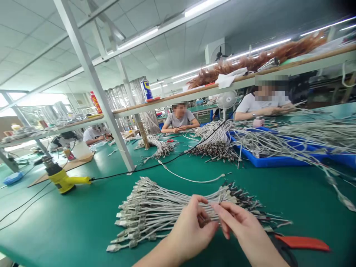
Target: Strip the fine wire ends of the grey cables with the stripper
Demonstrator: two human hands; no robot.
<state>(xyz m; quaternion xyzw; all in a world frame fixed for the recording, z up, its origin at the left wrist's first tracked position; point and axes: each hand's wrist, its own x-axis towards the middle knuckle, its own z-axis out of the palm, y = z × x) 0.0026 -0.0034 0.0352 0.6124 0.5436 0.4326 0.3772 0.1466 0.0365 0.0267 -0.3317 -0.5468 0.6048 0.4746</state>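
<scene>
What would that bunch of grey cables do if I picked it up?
The grey cable bundle would probably droop at both ends, because its thin cables fan out loosely past the left hand and right hand. The silver plugs might make that end feel heavier. It could also slip apart, since I can see no tie around it.

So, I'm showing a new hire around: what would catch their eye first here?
The bundle of grey cables gripped by the left hand and right hand dominates the green bench up front. Further right, more cables spill over a blue tray, and a yellow heat gun lies at left.
</scene>
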